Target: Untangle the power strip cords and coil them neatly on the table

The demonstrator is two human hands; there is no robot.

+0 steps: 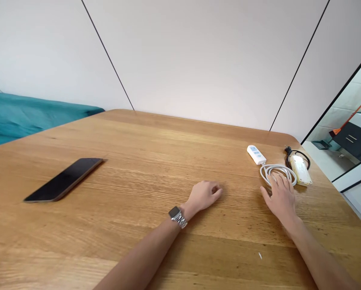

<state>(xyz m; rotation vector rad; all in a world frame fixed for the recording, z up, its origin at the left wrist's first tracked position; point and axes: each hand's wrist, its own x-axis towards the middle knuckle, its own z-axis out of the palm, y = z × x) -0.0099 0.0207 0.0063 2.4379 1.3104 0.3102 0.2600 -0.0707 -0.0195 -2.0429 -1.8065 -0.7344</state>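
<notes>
My left hand [203, 195], with a metal-banded watch [178, 216] on its wrist, rests on the wooden table with its fingers curled in; nothing shows in them. Over the near edge of a coiled white cable [267, 171] lies my right hand [280, 197], fingers stretched forward and thumb apart. I cannot tell whether its fingertips touch the cable. From the coil the cable runs to a white handheld remote [256, 154] with blue buttons. Just right of the coil sits a white power adapter box [301, 169] with a black cord and plug [288, 150].
A black tablet or large phone [64, 179] lies on the table [156, 145] at the left. A small white scrap [260, 255] is near the front. White wall panels [198, 60] stand behind. Teal fabric [32, 114] is beyond the left edge; a doorway with a broom [335, 131] is at right.
</notes>
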